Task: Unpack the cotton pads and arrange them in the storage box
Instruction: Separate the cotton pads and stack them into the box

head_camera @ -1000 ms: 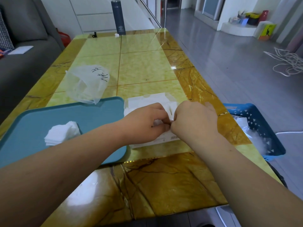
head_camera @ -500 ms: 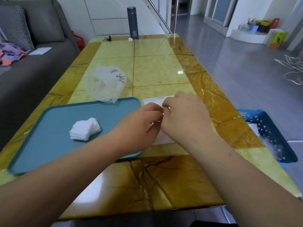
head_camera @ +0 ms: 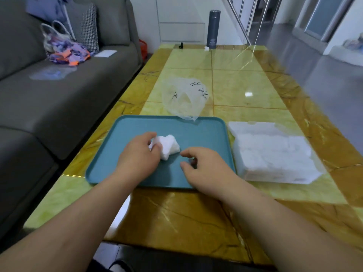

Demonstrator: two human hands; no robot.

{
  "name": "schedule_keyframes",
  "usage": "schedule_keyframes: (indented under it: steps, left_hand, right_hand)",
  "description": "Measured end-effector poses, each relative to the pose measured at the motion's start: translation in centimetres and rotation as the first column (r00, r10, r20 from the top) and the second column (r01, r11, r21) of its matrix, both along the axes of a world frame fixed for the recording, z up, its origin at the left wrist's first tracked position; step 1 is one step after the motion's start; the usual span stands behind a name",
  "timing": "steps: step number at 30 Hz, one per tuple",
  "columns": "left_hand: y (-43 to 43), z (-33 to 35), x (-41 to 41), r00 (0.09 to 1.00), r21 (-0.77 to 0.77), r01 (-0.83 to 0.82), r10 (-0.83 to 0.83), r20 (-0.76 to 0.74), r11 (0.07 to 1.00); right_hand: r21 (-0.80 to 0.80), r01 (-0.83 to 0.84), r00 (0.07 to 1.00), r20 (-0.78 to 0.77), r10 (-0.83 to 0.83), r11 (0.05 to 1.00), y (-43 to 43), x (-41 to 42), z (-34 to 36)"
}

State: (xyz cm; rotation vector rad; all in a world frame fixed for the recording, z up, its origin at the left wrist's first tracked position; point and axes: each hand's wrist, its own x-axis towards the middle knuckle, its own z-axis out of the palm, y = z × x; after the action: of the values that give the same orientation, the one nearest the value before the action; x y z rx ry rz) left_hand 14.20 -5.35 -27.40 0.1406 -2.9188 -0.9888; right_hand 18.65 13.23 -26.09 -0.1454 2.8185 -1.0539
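— What does the teal tray point(head_camera: 206, 134) hold?

— One small pile of cotton pads point(head_camera: 169, 147), white and a little fanned out, lying near the middle of the tray floor. The person's left hand point(head_camera: 138, 156) is on it: thumb and fingers are curled round the pile's left end, clamped on the pads.

— And the other hand?

— The right hand point(head_camera: 204, 169) hovers low over the tray, just right of the pile and apart from it. Its fingers are loosely curled, with thumb and forefinger parted; nothing shows between them.

— Where are the remaining pads?

— In the clear pack point(head_camera: 271, 152) lying flat on the table point(head_camera: 241, 85), just beside the tray's right rim. It is full of white pads, and its wrap looks loose along the edges.

— Any other container?

— A crumpled plastic bag point(head_camera: 184, 97) with dark lettering lies beyond the tray, one corner drooping over the far rim. Whether anything is inside it cannot be told. A dark flask point(head_camera: 213, 29) stands upright at the table's far end, and a grey sofa point(head_camera: 68, 95) runs along the left.
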Motion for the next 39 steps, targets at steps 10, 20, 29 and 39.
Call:
schedule_keyframes:
  steps: [10, 20, 29, 39]
  left_hand:
    - [2.1, -1.2, -0.3, 0.95, 0.168, 0.307, -0.292, -0.108, 0.937]
    - [2.0, 0.2, 0.6, 0.928, 0.158, 0.373, -0.364, -0.083, 0.914]
    - [2.6, -0.2, 1.2, 0.894, 0.502, 0.394, -0.447, -0.017, 0.77]
    - [2.8, -0.2, 1.4, 0.894, 0.517, 0.381, -0.449, 0.007, 0.767]
  right_hand:
    - [-0.155, 0.178, 0.982, -0.037, -0.186, 0.972, 1.7, -2.1, -0.9]
    - [-0.169, 0.004, 0.975, -0.219, -0.041, 0.986, 2.4, -1.7, -1.1]
    - [-0.373, 0.116, 0.978, -0.12, -0.172, 0.921, 4.2, -1.2, -0.8]
    - [-0.402, 0.215, 0.957, -0.093, -0.274, 0.89, 4.2, -1.3, -0.6]
